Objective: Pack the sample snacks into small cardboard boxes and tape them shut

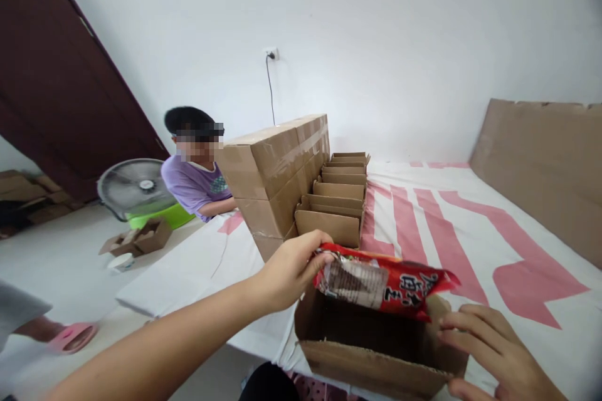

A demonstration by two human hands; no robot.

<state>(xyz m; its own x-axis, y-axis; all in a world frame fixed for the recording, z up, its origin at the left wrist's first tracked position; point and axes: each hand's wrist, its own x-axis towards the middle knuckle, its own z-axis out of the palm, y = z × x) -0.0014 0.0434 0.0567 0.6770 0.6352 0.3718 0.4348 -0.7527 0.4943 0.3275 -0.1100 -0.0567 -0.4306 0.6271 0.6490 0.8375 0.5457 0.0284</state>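
Observation:
My left hand [296,269] is closed on one end of a red plastic food packet [409,285] with dark lettering and a clear window. The packet is tilted above an open cardboard box [371,363] at the table's near edge. The visible part of the box's inside is dark, with no contents showing. At the box's right end, my right hand [493,351] curls its fingers over the side, with the thumb by the front corner. The packet's far end lies close to these fingers, apart from them.
Beyond the box stand a row of open cardboard boxes [329,225] and a stack of taped cartons [277,169]. A person in a purple shirt [188,185] is behind the stack. A floor fan [141,188] stands left; a large cardboard sheet [545,169] leans at right.

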